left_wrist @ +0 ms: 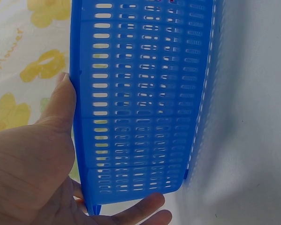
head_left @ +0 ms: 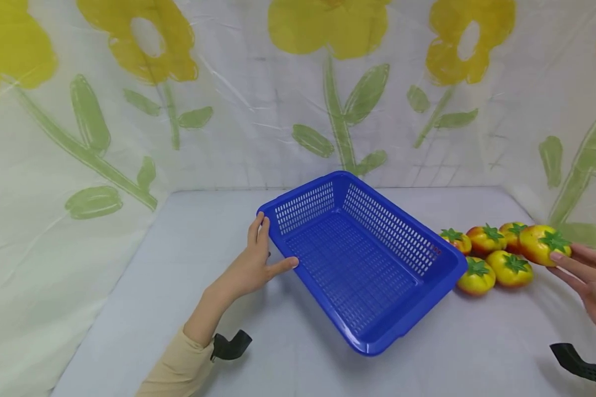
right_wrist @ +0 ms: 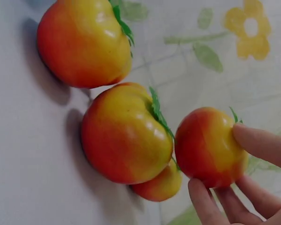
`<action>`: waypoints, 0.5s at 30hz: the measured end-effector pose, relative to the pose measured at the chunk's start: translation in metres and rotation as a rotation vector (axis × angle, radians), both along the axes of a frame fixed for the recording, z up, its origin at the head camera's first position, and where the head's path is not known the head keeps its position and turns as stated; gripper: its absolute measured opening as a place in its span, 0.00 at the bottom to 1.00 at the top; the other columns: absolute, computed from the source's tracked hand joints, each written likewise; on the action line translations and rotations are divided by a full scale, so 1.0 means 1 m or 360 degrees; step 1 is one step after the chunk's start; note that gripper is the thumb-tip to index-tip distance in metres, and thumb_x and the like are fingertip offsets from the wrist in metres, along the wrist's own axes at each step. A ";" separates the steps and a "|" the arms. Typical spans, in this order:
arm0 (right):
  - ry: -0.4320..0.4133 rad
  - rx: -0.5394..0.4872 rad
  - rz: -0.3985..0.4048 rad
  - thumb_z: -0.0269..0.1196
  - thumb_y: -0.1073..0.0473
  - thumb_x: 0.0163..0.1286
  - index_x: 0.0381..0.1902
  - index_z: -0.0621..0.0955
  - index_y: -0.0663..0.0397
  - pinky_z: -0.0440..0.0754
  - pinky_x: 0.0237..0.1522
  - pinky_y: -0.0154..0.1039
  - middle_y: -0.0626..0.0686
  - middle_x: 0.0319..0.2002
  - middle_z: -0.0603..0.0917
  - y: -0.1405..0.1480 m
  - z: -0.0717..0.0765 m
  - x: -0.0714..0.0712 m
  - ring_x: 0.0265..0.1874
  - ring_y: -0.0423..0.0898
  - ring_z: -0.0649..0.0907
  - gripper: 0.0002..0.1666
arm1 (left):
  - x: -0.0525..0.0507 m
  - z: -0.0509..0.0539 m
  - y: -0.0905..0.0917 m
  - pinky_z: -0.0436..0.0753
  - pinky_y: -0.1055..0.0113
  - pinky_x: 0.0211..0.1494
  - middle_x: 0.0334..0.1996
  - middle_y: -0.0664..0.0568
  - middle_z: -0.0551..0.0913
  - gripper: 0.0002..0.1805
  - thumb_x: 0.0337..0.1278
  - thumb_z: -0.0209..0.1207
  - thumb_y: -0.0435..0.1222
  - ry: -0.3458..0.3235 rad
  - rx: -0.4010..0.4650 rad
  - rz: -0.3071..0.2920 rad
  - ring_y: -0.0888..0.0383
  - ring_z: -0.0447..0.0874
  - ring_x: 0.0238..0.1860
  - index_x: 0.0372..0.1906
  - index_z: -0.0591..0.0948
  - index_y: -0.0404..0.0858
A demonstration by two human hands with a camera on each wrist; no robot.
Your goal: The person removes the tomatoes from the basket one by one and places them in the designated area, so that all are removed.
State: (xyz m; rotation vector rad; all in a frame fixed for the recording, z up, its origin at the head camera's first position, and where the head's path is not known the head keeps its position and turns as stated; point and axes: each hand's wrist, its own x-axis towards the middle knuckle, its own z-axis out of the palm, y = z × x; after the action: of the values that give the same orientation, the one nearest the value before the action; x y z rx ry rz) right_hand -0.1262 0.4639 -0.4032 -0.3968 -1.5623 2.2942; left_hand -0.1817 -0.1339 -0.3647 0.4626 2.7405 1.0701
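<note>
A blue plastic basket (head_left: 350, 264) with slotted walls stands turned at an angle on the table, nothing inside it. My left hand (head_left: 250, 264) holds its left corner, thumb on the long rim and fingers around the short side; the left wrist view shows the thumb against the basket's wall (left_wrist: 140, 103). At the right edge my right hand (head_left: 593, 278) grips a yellow-red tomato (head_left: 538, 244) with a green calyx. In the right wrist view, thumb and fingertips pinch that tomato (right_wrist: 208, 147), just beside other tomatoes (right_wrist: 126, 136).
Several more tomatoes (head_left: 510, 270) lie clustered against the basket's right end. The white table (head_left: 144, 309) ends at a hanging sheet (head_left: 238, 121) painted with yellow flowers. Black wrist mounts (head_left: 230, 345) sit on both wrists.
</note>
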 end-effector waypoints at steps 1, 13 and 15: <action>-0.0019 0.0003 -0.0008 0.66 0.73 0.63 0.51 0.85 0.49 0.83 0.28 0.31 0.39 0.45 0.80 0.002 -0.002 -0.001 0.35 0.34 0.81 0.21 | 0.000 0.000 -0.001 0.78 0.52 0.56 0.76 0.48 0.21 0.64 0.57 0.58 0.64 0.0001 0.0001 0.0001 0.41 0.74 0.61 0.77 0.30 0.37; -0.0334 0.0443 0.0044 0.71 0.55 0.61 0.69 0.69 0.32 0.80 0.31 0.24 0.37 0.50 0.71 0.055 -0.026 -0.007 0.38 0.31 0.77 0.40 | 0.000 0.000 -0.003 0.78 0.52 0.57 0.76 0.48 0.22 0.65 0.56 0.59 0.65 0.0004 0.0019 0.0006 0.41 0.73 0.62 0.77 0.30 0.37; -0.0415 0.0580 0.0100 0.70 0.51 0.62 0.72 0.63 0.31 0.79 0.30 0.23 0.35 0.50 0.69 0.066 -0.033 -0.008 0.38 0.29 0.75 0.44 | 0.000 -0.001 -0.003 0.78 0.52 0.57 0.76 0.49 0.22 0.65 0.56 0.59 0.65 0.0005 0.0021 0.0005 0.41 0.74 0.61 0.77 0.30 0.37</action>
State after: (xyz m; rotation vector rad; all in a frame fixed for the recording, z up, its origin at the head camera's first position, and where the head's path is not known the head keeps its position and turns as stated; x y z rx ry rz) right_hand -0.1347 0.5295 -0.4362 -0.5719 -2.0989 2.0004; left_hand -0.1813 -0.1369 -0.3653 0.4628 2.7391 1.0899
